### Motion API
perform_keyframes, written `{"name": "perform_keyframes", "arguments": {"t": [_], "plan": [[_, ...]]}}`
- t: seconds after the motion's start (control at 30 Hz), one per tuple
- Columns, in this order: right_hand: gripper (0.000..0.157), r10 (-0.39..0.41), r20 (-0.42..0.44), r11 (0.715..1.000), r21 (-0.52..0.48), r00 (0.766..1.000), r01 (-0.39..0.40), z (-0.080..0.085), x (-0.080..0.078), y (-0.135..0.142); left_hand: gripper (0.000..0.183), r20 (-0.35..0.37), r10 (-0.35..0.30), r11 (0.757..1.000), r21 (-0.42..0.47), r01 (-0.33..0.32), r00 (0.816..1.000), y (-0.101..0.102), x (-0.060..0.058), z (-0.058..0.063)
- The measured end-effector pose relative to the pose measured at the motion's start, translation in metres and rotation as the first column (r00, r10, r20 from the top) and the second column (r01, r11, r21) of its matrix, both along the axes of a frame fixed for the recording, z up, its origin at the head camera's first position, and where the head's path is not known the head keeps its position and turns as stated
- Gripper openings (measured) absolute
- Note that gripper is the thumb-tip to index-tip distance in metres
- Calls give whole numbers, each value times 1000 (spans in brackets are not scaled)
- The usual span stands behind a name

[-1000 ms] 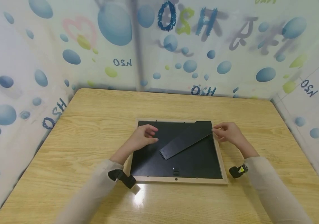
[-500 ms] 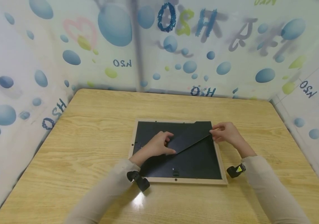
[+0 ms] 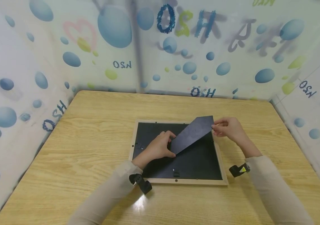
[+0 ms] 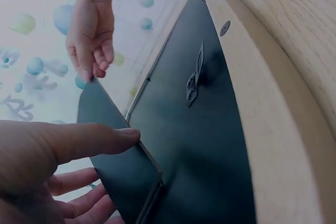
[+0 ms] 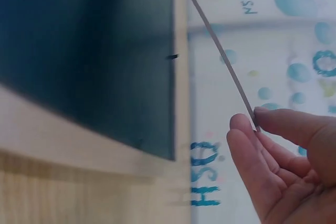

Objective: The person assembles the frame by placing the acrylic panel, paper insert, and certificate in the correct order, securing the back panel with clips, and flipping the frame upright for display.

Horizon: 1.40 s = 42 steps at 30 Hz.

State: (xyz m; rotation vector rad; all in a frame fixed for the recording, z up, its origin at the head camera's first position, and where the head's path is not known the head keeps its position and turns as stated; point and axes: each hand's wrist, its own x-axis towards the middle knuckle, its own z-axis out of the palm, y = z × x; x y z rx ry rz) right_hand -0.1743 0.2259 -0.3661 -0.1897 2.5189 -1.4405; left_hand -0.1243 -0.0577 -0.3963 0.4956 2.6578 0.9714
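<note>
A picture frame [image 3: 204, 182] lies face down, its black backing board [image 3: 199, 162] showing inside a pale wooden rim. From the board an easel stand [image 3: 192, 136], a flat black leg, slants up. Its free end is raised toward the far right corner. My right hand [image 3: 228, 128] pinches that end between thumb and fingers, as the right wrist view also shows. Lower on the leg, my left hand [image 3: 158, 147] grips it by both edges, the thumb [image 4: 105, 142] on the near edge and the fingers on the other. Its hinged end is partly hidden by the left hand.
The wooden table [image 3: 92, 125] carries the frame near its middle. A small metal hanger [image 4: 194, 80] sticks up from the board near the rim. Patterned walls [image 3: 115, 78] stand behind and beside the table. Each wrist wears a black strapped camera.
My left hand has moved right from over the board onto the stand and now grips it. My right hand has raised the stand's free end off the board.
</note>
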Motion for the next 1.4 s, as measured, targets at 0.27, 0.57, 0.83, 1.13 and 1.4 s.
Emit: {"name": "perform_keyframes", "arguments": {"t": [0.27,0.57,0.83,1.13,1.4], "plan": [[37,7,-90,1000,-27,996,-10,27,13,-9,65,-38,15,1000,1,-15,999,-4,3,3],[34,31,-206,997,-65,978,-46,54,30,-28,66,-53,30,992,123,-23,998,-12,6,3],[27,69,-312,989,-106,948,-106,72,46,-48,64,-61,54,973,228,-39,997,-19,11,2],[25,81,-343,987,-105,936,-124,75,51,-52,61,-60,47,966,255,-30,997,-21,15,3],[28,72,-320,991,-85,945,-105,71,47,-44,61,-67,46,965,261,-27,997,-21,16,2]]}}
